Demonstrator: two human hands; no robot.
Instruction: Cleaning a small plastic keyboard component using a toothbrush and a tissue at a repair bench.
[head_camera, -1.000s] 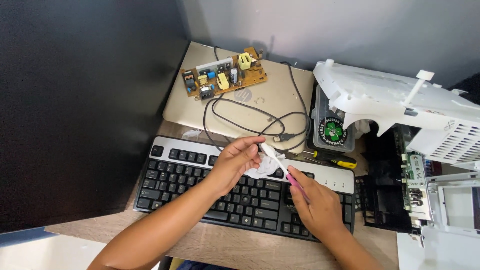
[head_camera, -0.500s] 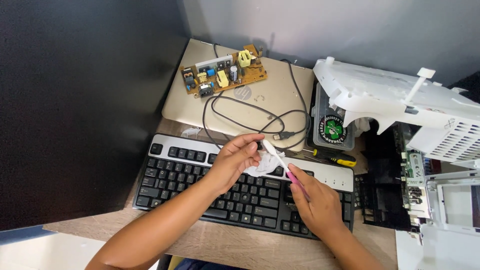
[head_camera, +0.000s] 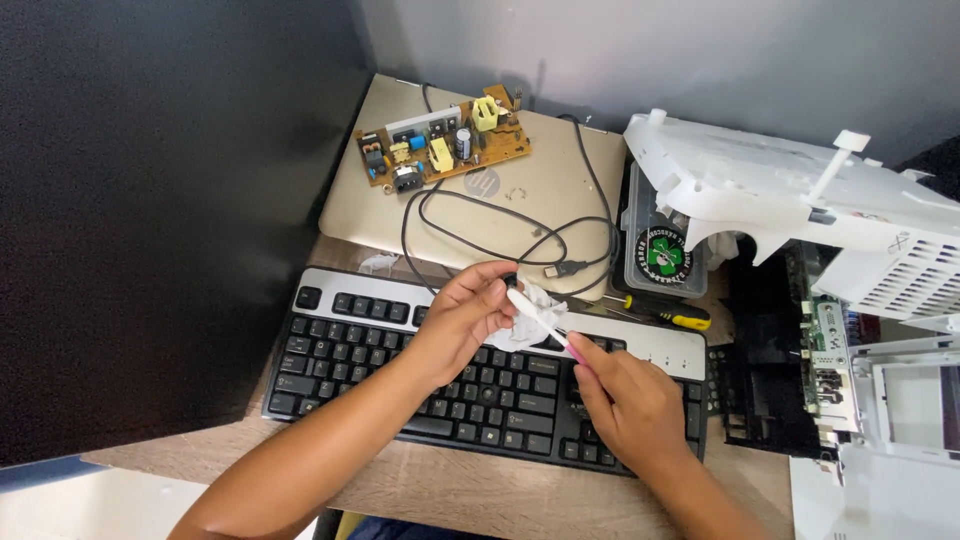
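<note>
- White-and-pink stick tool (head_camera: 540, 320): frame centre, above black keyboard (head_camera: 480, 380), pinched in right hand (head_camera: 625, 400) fingers.
- Crumpled white tissue (head_camera: 525, 318): gripped by left hand (head_camera: 465, 315), against tool tip.
- Circuit board (head_camera: 440, 148): upper centre, on closed laptop (head_camera: 520, 200).

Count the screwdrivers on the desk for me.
1: a yellow-and-black screwdriver lies beyond the keyboard, right of both hands, beside the clear box. Others may be hidden.
</note>
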